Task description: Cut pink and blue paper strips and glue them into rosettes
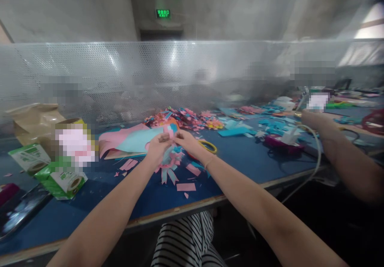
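My left hand (158, 146) and my right hand (189, 142) meet above the blue table. Between their closed fingers is a small pink-and-blue strip (169, 129), its material too blurred to tell. Just below the hands lie light-blue and pink cut pieces (170, 175), some with notched ends. Beside my right wrist are yellow-handled scissors (209, 146), partly hidden by the hand. Left of my left hand rest large pink and light-blue sheets (132, 139). Small pink rectangles (186, 187) lie nearer the table edge.
A heap of pink, blue and orange cuttings (186, 119) lies behind the hands. Green-and-white boxes (61, 183) and a brown paper bag (39, 119) stand at left. At right are a purple device with a white cable (283, 143) and a co-worker's arm (333, 147).
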Tool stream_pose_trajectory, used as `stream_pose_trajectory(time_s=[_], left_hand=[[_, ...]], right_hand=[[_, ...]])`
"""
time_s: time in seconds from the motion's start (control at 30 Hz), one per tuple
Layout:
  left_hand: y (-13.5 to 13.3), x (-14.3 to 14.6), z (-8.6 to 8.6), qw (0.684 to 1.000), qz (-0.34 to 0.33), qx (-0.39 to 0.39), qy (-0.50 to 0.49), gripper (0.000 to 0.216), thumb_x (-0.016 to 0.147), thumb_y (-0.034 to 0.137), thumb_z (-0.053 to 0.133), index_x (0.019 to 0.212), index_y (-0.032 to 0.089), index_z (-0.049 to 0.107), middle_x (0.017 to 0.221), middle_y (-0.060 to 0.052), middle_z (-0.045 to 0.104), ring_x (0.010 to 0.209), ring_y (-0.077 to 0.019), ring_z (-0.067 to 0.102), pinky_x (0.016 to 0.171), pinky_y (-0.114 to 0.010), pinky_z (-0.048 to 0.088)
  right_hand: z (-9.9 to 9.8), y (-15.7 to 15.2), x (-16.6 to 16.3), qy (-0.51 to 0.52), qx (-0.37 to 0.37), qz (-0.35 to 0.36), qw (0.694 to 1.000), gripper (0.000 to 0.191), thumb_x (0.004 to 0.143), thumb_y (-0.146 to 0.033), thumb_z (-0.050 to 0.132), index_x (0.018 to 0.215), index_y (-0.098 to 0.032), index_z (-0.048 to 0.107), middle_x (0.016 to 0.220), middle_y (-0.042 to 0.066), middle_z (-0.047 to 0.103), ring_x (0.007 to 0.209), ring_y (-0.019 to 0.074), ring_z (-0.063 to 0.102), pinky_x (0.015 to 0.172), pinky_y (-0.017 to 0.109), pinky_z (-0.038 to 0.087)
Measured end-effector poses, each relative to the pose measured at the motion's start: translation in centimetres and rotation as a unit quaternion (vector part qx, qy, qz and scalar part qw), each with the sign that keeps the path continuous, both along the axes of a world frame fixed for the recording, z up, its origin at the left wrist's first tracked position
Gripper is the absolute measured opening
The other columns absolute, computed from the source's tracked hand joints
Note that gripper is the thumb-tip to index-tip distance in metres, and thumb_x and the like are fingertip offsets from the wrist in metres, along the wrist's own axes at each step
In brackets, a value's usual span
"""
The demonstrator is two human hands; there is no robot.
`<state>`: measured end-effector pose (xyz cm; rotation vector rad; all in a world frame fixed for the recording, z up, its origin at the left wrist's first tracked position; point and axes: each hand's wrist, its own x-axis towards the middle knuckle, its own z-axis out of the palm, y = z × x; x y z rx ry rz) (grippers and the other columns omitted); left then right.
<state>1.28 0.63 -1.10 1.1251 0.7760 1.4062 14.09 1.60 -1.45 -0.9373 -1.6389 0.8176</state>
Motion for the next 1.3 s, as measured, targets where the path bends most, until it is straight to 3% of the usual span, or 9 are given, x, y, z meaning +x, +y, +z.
stream_pose_trajectory(time_s=[0.17,0.33,0.5,0.73,0.9,1.03,1.17,1.3], left_hand=[[0.5,-0.1,-0.5,0.999,-0.003,0.023,0.041,0.035,0.043,0.014,0.072,0.075,0.012,0.059,0.068,-0.002,0.063,0.064,-0.0113,0.057,0.066,-0.026,0.044],[0.8,-0.2,-0.6,0.992,0.002,0.057,0.115,0.029,0.045,0.015,0.069,0.073,0.013,0.059,0.067,-0.002,0.063,0.065,-0.0131,0.057,0.066,-0.028,0.044],[0.6,-0.5,-0.3,0.981,-0.005,0.072,0.181,0.024,0.048,0.018,0.068,0.07,0.014,0.059,0.064,-0.001,0.061,0.062,-0.0123,0.055,0.06,-0.025,0.043],[0.1,-0.6,0.0,0.977,0.02,0.062,0.201,0.029,0.05,0.023,0.069,0.073,0.016,0.054,0.058,0.002,0.056,0.052,-0.0092,0.05,0.055,-0.024,0.042],[-0.1,-0.4,0.1,0.982,0.013,0.063,0.179,0.032,0.051,0.022,0.067,0.076,0.018,0.047,0.055,0.005,0.053,0.049,-0.0088,0.049,0.053,-0.024,0.042],[0.4,-0.8,-0.1,0.969,0.058,0.107,0.213,0.027,0.052,0.014,0.061,0.073,0.019,0.045,0.059,0.006,0.052,0.048,-0.0079,0.048,0.051,-0.022,0.04],[1.1,-1.3,-0.5,0.949,0.093,0.119,0.277,0.014,0.054,0.009,0.051,0.065,0.018,0.051,0.062,0.003,0.054,0.049,-0.0084,0.048,0.051,-0.023,0.04],[1.1,-1.3,-0.4,0.927,0.089,0.094,0.351,0.019,0.055,0.007,0.046,0.061,0.018,0.06,0.057,0.001,0.057,0.049,-0.0108,0.048,0.053,-0.025,0.039]], right_hand=[[0.0,0.2,0.2,0.045,-0.029,0.014,0.998,0.022,0.066,-0.037,0.053,0.068,-0.017,0.045,0.059,-0.005,0.045,0.05,0.0063,0.042,0.05,0.021,0.035],[0.6,-0.1,0.7,-0.015,0.022,0.005,1.0,0.019,0.064,-0.033,0.054,0.065,-0.015,0.048,0.059,-0.004,0.046,0.055,0.007,0.041,0.053,0.021,0.035],[1.0,-0.4,0.9,-0.059,0.028,-0.035,0.997,0.021,0.065,-0.034,0.052,0.06,-0.015,0.046,0.057,-0.003,0.043,0.054,0.0075,0.039,0.052,0.022,0.033],[1.0,-0.3,0.9,-0.042,0.025,-0.03,0.998,0.016,0.065,-0.031,0.051,0.064,-0.015,0.049,0.058,-0.003,0.047,0.055,0.0079,0.042,0.053,0.022,0.035],[0.4,0.7,1.2,0.048,0.01,-0.044,0.998,0.016,0.061,-0.03,0.055,0.067,-0.016,0.05,0.057,-0.004,0.048,0.052,0.0075,0.044,0.052,0.022,0.038],[0.1,1.4,1.7,0.146,-0.028,-0.035,0.988,0.021,0.058,-0.031,0.06,0.069,-0.016,0.051,0.059,-0.003,0.052,0.054,0.0086,0.049,0.054,0.023,0.041],[0.5,1.1,2.1,0.24,-0.064,-0.005,0.969,0.02,0.055,-0.026,0.062,0.065,-0.018,0.047,0.055,-0.005,0.05,0.052,0.0083,0.05,0.053,0.023,0.042],[0.8,0.6,2.0,0.293,-0.107,0.028,0.95,0.023,0.052,-0.018,0.064,0.059,-0.018,0.042,0.05,-0.006,0.047,0.053,0.0077,0.051,0.054,0.021,0.041]])
